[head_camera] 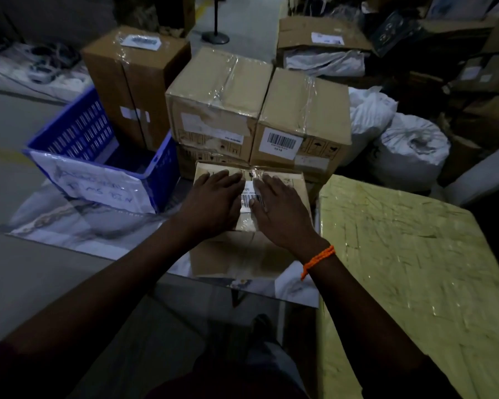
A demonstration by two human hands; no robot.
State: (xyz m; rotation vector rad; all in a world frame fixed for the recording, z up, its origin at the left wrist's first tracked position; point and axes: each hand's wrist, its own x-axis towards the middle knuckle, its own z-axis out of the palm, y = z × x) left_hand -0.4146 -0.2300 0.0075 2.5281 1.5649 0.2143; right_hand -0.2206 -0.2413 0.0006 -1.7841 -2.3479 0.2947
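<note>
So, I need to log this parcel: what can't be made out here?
Head view, all dim:
The label on the box: partly covered by the right hand; digits too small.
The sign on the crate: handwriting blurred.
Bottom of the crate: hidden by its wall and shadow.

Bare left arm (113,283) and right arm (366,306) are stretching forward, converging toward the middle. The left hand (213,203) is lying palm down, fingers straight, close together, pointing ahead. The right hand (280,210) is lying flat just beside it, fingers slightly spread, thumb angling inward.
</note>
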